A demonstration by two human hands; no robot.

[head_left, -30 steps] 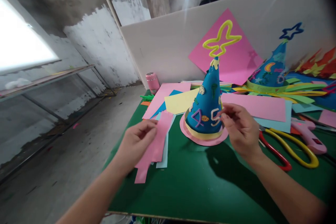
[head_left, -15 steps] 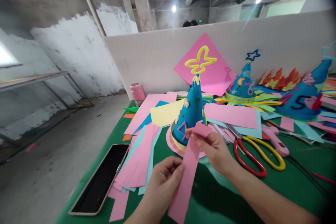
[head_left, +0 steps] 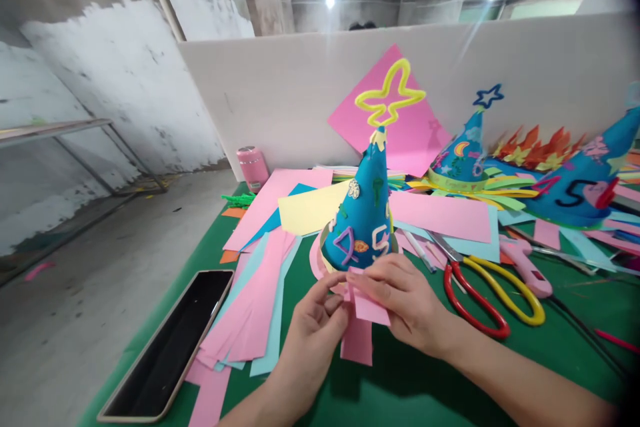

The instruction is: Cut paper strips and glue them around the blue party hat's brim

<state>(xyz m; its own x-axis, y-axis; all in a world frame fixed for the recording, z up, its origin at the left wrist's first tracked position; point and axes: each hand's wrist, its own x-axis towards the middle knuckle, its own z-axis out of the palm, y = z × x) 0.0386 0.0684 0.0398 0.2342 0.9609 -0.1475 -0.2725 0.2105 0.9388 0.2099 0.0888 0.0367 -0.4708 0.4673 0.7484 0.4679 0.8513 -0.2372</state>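
Note:
A pink paper strip (head_left: 371,310) is pinched between both hands, bent over on itself so a flap faces me and a lower end hangs down. My left hand (head_left: 317,330) grips its left edge with thumb and fingers. My right hand (head_left: 405,297) closes on its upper right part, fingers pressed together. Right behind the hands stands a blue cone hat (head_left: 360,220) with a yellow butterfly-shaped pipe cleaner (head_left: 390,97) on its tip and a purple 4 and a pale 5 on its front. The hands hide part of its pink brim.
Scissors (head_left: 493,293) with red and yellow handles and a pink glue gun (head_left: 530,270) lie right. At left are a phone (head_left: 167,347) and pink and blue paper strips (head_left: 250,300). More decorated hats (head_left: 460,157) stand behind; a pink can (head_left: 253,168) is at back left.
The long pink strip has been folded over and shortened. My right hand has moved down closer to my left, uncovering the hat's front. The view has shifted slightly.

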